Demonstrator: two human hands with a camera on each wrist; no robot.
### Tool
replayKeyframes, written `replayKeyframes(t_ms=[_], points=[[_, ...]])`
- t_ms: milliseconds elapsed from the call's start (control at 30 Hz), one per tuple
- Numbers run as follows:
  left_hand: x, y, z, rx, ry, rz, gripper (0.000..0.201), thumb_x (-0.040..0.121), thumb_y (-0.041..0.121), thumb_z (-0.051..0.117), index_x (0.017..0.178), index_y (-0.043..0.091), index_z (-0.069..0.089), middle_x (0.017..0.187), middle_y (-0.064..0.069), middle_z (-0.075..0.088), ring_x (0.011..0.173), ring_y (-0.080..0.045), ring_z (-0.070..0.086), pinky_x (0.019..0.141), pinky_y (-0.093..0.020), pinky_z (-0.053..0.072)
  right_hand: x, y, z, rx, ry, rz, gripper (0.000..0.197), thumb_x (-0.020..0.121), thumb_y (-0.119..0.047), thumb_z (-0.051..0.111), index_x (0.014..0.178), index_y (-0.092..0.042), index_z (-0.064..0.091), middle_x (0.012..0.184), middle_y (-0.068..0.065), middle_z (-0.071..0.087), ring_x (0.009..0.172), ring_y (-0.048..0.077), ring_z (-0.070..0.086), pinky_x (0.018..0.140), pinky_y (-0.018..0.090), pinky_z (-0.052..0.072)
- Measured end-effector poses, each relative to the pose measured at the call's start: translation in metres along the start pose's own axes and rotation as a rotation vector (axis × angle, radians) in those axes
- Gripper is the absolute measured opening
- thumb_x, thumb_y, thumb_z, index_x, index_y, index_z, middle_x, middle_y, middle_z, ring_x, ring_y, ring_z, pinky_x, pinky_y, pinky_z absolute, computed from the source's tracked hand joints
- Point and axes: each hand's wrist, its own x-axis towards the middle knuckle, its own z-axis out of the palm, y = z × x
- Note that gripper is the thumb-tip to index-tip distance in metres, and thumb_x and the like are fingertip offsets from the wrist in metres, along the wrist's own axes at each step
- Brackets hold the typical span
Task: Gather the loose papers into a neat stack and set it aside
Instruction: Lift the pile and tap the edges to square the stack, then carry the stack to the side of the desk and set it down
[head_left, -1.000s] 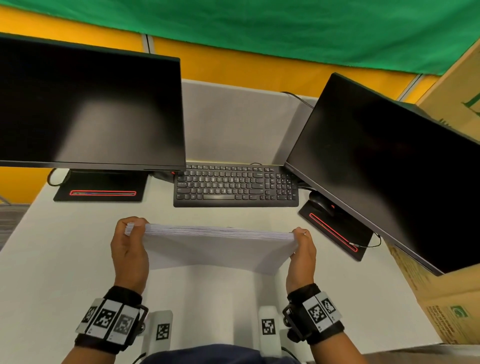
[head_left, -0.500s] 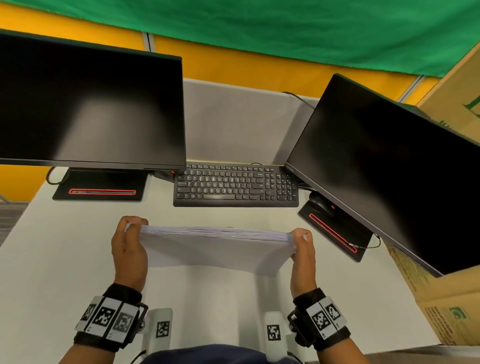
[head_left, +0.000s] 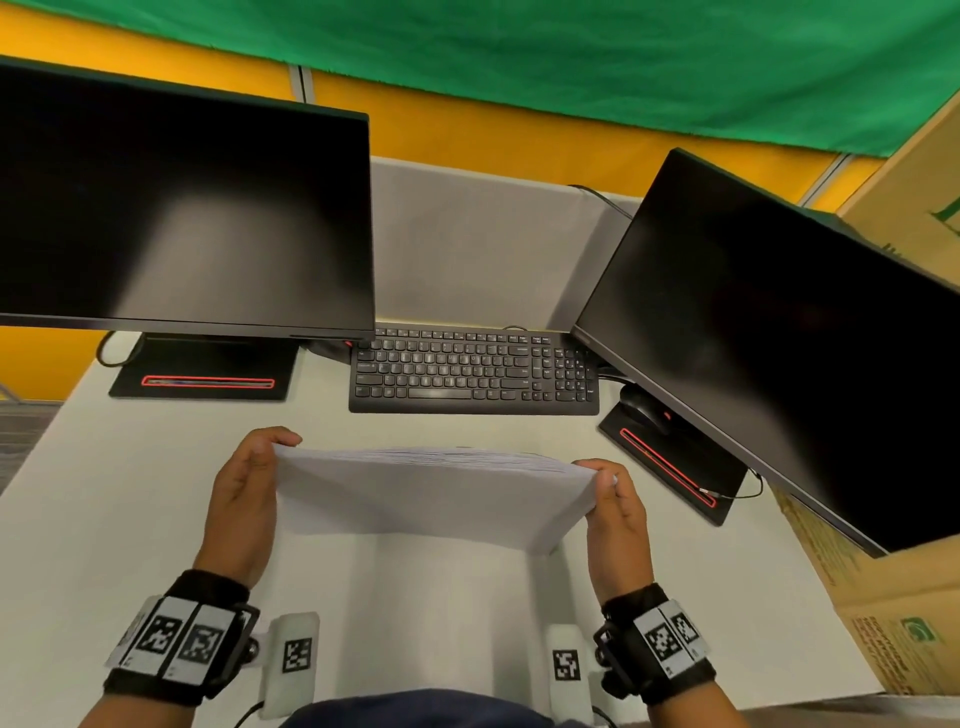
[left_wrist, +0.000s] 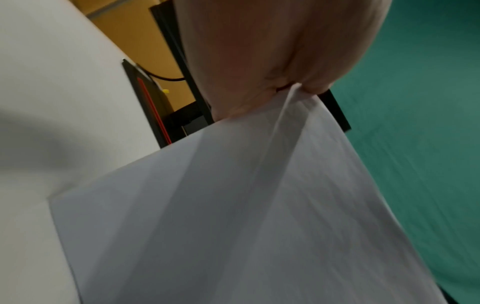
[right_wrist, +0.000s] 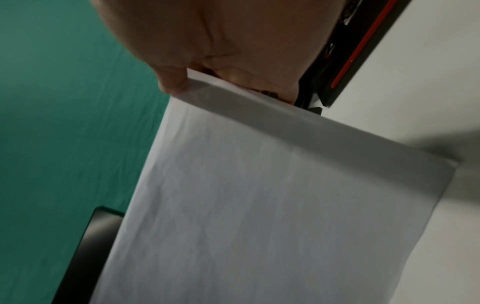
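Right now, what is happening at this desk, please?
A person holds a stack of papers upright on its lower edge on the white desk, in front of the keyboard. The left hand grips the stack's left end and the right hand its right end. The sheets are gathered and look mostly squared, but the stack is not yet set aside.
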Motion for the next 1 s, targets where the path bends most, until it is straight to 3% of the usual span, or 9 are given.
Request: replayKeyframes(t_ms=[167,267,333,467,567,733,833,933,1000], points=[[-0.002,0.007,-0.001,-0.105,0.015,-0.083,0.049,0.075,0.073,0.040,0.072,0.033,0.067,0.081,0.014,0.064,0.084,-0.014,0.053,0.076,-0.027,0.042,0.000,-0.001,0.000,0.015,0.062,0.047,0.050,0.073,-0.071,0.051,0.091,-0.028,0.070,0.097,-0.001,0.069,0.097,0.024,0.061,0.086,0.042,0.047],[-0.002,0.006,-0.001,-0.102,0.031,-0.075,0.044,0.077,0.067,0.039,0.073,0.033,0.068,0.079,0.016,0.066,0.086,-0.015,0.054,0.079,-0.031,0.041,0.001,-0.002,-0.001,-0.019,0.073,0.042,0.028,0.091,-0.046,0.046,0.088,-0.034,0.071,0.092,-0.011,0.071,0.098,0.024,0.062,0.088,0.043,0.049],[-0.002,0.006,-0.001,-0.098,0.037,-0.062,0.049,0.075,0.073,0.040,0.073,0.033,0.068,0.078,0.019,0.067,0.085,-0.014,0.054,0.078,-0.030,0.042,0.001,-0.002,-0.001,-0.040,0.074,0.039,0.032,0.097,-0.030,0.042,0.086,-0.037,0.071,0.090,-0.014,0.071,0.096,0.020,0.062,0.087,0.042,0.049],[-0.002,0.004,0.001,-0.084,0.035,-0.030,0.057,0.067,0.083,0.040,0.074,0.034,0.068,0.080,0.020,0.068,0.085,-0.013,0.055,0.077,-0.027,0.043,-0.001,-0.003,-0.003,-0.048,0.049,0.033,0.032,0.082,-0.058,0.046,0.090,-0.038,0.070,0.094,-0.013,0.070,0.098,0.020,0.062,0.088,0.043,0.050],[-0.001,-0.002,-0.001,-0.049,0.023,0.019,0.054,0.077,0.077,0.032,0.087,0.038,0.068,0.095,0.018,0.066,0.096,-0.009,0.056,0.088,-0.029,0.043,0.000,-0.003,-0.006,-0.024,-0.028,0.041,0.041,0.077,-0.067,0.051,0.103,-0.038,0.063,0.109,-0.001,0.065,0.104,0.023,0.060,0.090,0.042,0.050],[-0.005,-0.016,-0.002,0.089,-0.065,0.148,0.047,0.072,0.074,0.048,0.107,0.045,0.049,0.103,0.028,0.055,0.094,0.011,0.053,0.077,-0.006,0.044,-0.001,0.002,-0.009,0.047,-0.197,0.074,0.050,0.079,-0.003,0.065,0.120,-0.021,0.044,0.108,0.006,0.057,0.091,0.008,0.061,0.073,0.022,0.054],[-0.007,-0.029,-0.004,0.174,-0.094,0.039,0.042,0.075,0.042,0.069,0.109,0.044,0.045,0.105,0.026,0.054,0.103,-0.009,0.053,0.088,-0.024,0.043,-0.003,0.016,-0.011,-0.131,-0.211,0.088,0.056,0.083,0.012,0.057,0.125,-0.022,0.041,0.112,-0.003,0.056,0.102,0.008,0.058,0.081,0.013,0.051],[-0.011,-0.037,-0.007,0.266,-0.092,0.025,0.038,0.087,0.007,0.059,0.104,0.038,0.046,0.105,0.004,0.058,0.105,-0.023,0.054,0.088,-0.029,0.038,-0.005,0.024,-0.013,-0.265,-0.170,0.084,0.043,0.090,0.006,0.048,0.128,-0.014,0.043,0.115,-0.014,0.055,0.100,-0.016,0.056,0.080,0.001,0.045],[-0.011,-0.041,-0.011,0.293,-0.061,0.043,0.035,0.089,0.001,0.053,0.106,0.031,0.049,0.107,-0.004,0.058,0.104,-0.023,0.056,0.089,-0.027,0.040,-0.005,0.027,-0.015,-0.353,-0.124,0.071,0.030,0.092,0.002,0.048,0.109,-0.023,0.052,0.105,-0.014,0.058,0.095,-0.009,0.059,0.075,0.003,0.047]])
